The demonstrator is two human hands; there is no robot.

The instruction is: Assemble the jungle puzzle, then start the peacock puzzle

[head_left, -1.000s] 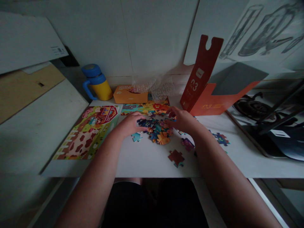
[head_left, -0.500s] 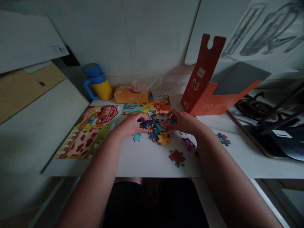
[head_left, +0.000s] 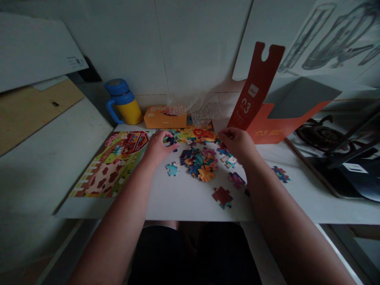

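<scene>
A pile of colourful jigsaw pieces (head_left: 198, 162) lies on the white table (head_left: 184, 198). My left hand (head_left: 156, 147) is raised just left of the pile, fingers pinched on a dark puzzle piece (head_left: 170, 139). My right hand (head_left: 237, 143) hovers at the pile's right side, fingers curled and closed on a small piece (head_left: 221, 141) at the fingertips. Loose pieces lie about: a light blue one (head_left: 172, 169), a red-brown one (head_left: 221, 196), a purple one (head_left: 236, 180) and a blue one (head_left: 280, 174) further right.
A finished farm puzzle (head_left: 114, 162) lies at left, a lion picture sheet (head_left: 194, 133) behind the pile. A blue-and-yellow mug (head_left: 124, 102), an orange box (head_left: 164, 117), crumpled plastic wrap (head_left: 197, 107) and an open red carton (head_left: 267, 103) stand at the back. A gas hob (head_left: 335, 150) sits right.
Both hands lifted away from the pile and moved back. My left hand picked up a dark piece; my right hand pulled back to the pile's right edge with a piece.
</scene>
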